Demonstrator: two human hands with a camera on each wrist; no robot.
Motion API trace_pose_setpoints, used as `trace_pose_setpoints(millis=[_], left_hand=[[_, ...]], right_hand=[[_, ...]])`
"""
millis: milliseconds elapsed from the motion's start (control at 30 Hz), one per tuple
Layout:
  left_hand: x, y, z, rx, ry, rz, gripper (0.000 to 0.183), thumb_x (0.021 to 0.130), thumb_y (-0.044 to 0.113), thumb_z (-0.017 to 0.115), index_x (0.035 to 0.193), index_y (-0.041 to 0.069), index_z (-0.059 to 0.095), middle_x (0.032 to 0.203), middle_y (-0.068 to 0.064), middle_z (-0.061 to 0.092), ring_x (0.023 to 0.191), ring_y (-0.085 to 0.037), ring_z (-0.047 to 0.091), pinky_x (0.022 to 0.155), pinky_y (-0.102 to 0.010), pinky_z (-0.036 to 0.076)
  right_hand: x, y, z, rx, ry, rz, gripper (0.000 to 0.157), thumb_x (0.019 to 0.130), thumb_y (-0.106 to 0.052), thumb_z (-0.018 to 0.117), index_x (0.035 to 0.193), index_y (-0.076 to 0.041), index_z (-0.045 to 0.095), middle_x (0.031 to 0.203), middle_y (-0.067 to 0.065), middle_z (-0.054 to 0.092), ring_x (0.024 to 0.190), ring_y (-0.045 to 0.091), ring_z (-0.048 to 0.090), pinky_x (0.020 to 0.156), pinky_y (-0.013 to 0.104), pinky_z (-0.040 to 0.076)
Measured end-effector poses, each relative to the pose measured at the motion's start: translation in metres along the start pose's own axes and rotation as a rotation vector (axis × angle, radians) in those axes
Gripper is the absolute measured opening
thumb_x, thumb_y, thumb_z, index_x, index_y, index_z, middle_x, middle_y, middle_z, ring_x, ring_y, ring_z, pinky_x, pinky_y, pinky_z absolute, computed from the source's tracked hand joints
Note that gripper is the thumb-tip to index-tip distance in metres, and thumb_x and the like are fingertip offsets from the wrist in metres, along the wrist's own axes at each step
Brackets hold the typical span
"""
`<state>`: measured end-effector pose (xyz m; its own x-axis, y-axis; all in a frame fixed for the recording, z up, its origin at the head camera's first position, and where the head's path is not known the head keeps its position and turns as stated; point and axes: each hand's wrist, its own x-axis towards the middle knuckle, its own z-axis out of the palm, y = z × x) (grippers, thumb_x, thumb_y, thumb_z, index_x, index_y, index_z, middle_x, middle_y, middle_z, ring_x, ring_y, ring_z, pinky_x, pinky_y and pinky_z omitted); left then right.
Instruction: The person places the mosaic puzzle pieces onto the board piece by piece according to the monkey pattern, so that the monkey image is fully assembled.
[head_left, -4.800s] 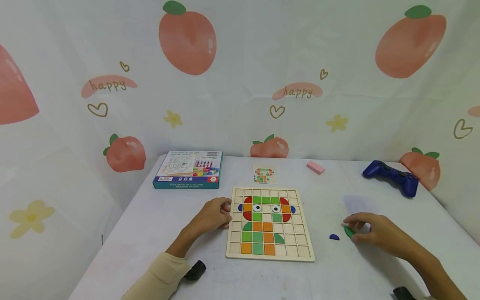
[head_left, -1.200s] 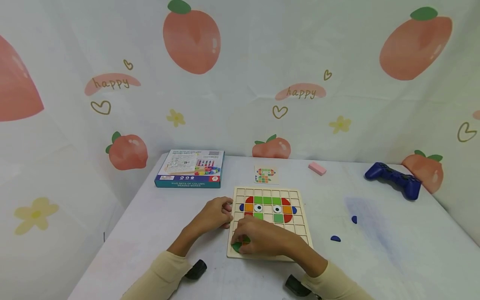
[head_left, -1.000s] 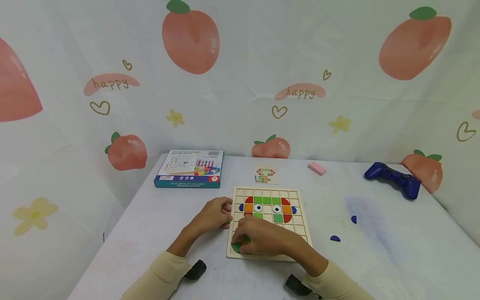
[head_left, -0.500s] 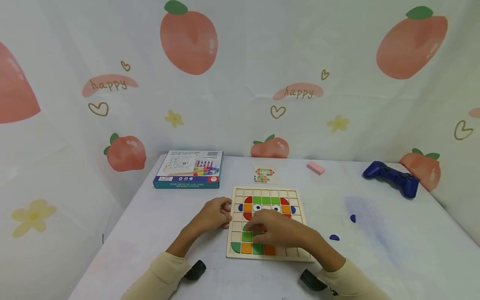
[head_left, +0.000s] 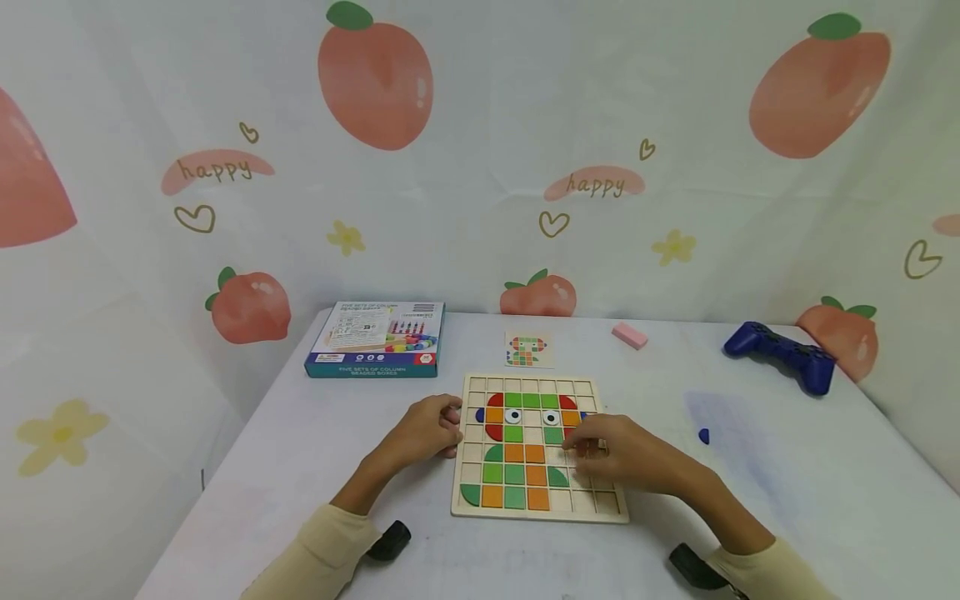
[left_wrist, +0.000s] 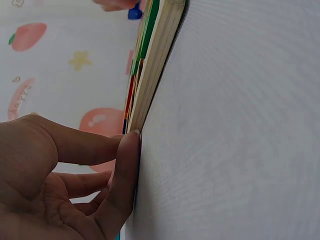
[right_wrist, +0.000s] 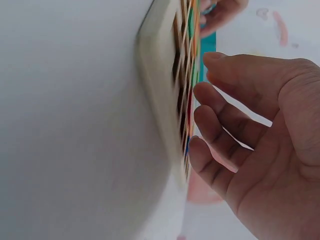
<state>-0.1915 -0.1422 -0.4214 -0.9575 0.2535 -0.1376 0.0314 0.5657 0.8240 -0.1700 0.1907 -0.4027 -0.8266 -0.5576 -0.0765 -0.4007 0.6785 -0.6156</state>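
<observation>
A square wooden puzzle board [head_left: 564,386] with a grid of cells lies mid-table, bearing coloured squares, quarter rounds and two eye tiles. At its left edge my left hand [head_left: 423,429] grips the rim with bent fingers; in the left wrist view the fingertips [left_wrist: 131,142] meet at that edge. My right hand [head_left: 622,454] hovers over the board's right side, fingers spread and loosely bent. Nothing sits between the right fingers [right_wrist: 212,127] in the right wrist view. The green quarter round [head_left: 470,495] fills the front left cell. A blue half-round [head_left: 704,436] lies right of the board.
Behind the board is a pattern card [head_left: 529,350]. At back left stands a boxed set [head_left: 375,340], while a pink eraser-like block [head_left: 630,336] and a blue game controller [head_left: 780,357] lie at the back right. A printed curtain [head_left: 450,208] hangs behind the table.
My right hand has taken the green quarter round from the right side to the front left cell, let it go and moved back rightward, covering one blue half-round. The left hand has stayed.
</observation>
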Motion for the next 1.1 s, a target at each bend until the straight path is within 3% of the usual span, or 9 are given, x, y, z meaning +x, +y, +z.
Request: trace_pose_setpoints(millis=[400,800,1100], left_hand=[[0.001,0.0,0.0,0.023,0.002,0.008,0.054,0.092,0.002,0.073,0.143,-0.006,0.058,0.107,-0.009,0.061,0.091,-0.02,0.061,0.078,-0.029,0.063],[0.001,0.0,0.001,0.025,0.009,-0.001,0.053,0.092,0.002,0.073,0.143,-0.006,0.059,0.106,-0.009,0.061,0.091,-0.02,0.061,0.078,-0.029,0.063],[0.001,0.001,0.001,0.032,0.01,0.004,0.054,0.092,0.003,0.073,0.143,-0.006,0.058,0.106,-0.009,0.061,0.089,-0.019,0.061,0.076,-0.029,0.063]], right_hand=[[-0.038,0.034,-0.021,-0.013,0.107,0.054,0.026,0.089,-0.02,0.082,0.114,-0.014,0.077,0.092,-0.01,0.064,0.087,0.007,0.055,0.071,0.023,0.048],[-0.07,0.058,-0.037,0.009,0.096,0.108,0.034,0.085,-0.021,0.085,0.116,-0.011,0.076,0.101,-0.007,0.07,0.089,0.004,0.057,0.075,0.024,0.052],[-0.082,0.065,-0.039,0.002,0.067,0.136,0.038,0.083,-0.018,0.086,0.118,-0.011,0.075,0.103,-0.006,0.069,0.089,0.003,0.057,0.075,0.023,0.052]])
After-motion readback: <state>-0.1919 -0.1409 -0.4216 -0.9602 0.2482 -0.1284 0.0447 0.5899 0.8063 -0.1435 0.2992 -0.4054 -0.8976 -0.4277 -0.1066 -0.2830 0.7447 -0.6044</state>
